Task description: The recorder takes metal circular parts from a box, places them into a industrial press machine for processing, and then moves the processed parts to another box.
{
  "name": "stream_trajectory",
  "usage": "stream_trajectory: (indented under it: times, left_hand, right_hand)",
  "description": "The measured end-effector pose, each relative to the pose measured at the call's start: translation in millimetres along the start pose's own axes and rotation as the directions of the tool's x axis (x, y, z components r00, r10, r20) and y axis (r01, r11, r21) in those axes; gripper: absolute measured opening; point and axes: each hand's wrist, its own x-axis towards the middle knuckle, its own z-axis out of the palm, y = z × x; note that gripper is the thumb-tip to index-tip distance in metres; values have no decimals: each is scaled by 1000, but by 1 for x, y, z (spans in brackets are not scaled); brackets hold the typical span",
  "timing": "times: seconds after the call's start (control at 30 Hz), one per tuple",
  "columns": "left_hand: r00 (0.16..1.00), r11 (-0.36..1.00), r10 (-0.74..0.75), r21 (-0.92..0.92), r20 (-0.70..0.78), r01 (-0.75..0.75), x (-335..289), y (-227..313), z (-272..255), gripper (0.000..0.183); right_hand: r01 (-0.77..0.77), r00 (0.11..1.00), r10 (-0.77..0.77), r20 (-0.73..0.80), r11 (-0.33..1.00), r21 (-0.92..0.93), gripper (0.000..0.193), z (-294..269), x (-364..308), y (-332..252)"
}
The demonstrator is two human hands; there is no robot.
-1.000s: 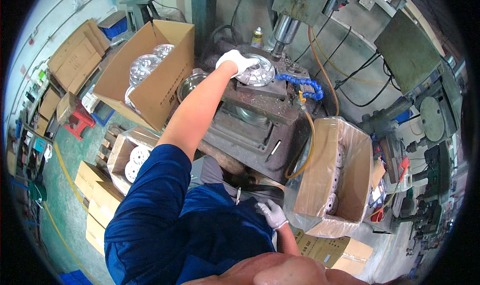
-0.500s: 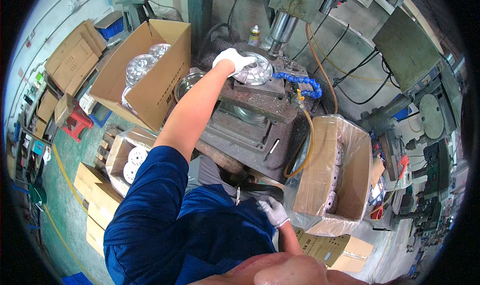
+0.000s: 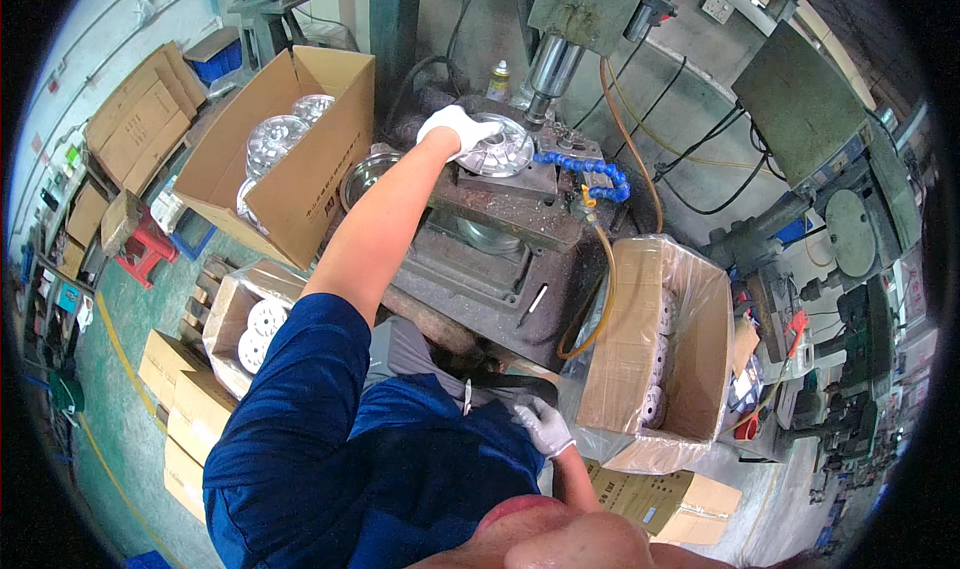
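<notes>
My left hand [image 3: 455, 132], in a white glove, reaches far forward and grips the left rim of a shiny, spoked metal wheel [image 3: 508, 156]. The wheel lies flat on the fixture of a drill press [image 3: 553, 74], just below and left of its spindle. Part of the rim is hidden under my fingers. My right hand [image 3: 545, 429], also gloved, rests low by my waist against the dark blue shirt, its fingers loosely extended and holding nothing that I can see. A blue jointed coolant hose [image 3: 600, 166] ends at the wheel's right side.
At left, a tall cardboard box [image 3: 310, 184] holds several shiny wheels; a round metal piece [image 3: 366, 181] sits beside it. A plastic-lined box [image 3: 610, 364] with wheels stands at right. A pen-like white stick [image 3: 532, 306] lies on the machine base [image 3: 455, 269]. A spray can [image 3: 498, 81] stands behind.
The whole view has shifted slightly as my head moved. My left hand keeps its hold on the wheel, and my right hand stays by my waist.
</notes>
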Motion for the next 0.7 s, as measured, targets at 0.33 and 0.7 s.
stream_trajectory:
  times: [0.33,0.7]
  left_hand:
    - [998,999,44,-20,-37,-45,-1,-2,2,90]
    - [984,998,40,-40,-172,-47,-10,2,5,94]
  right_hand:
    - [55,998,-56,9,995,88,33,-3,-10,-12]
    - [-19,998,14,62,997,72,78,-6,-10,3]
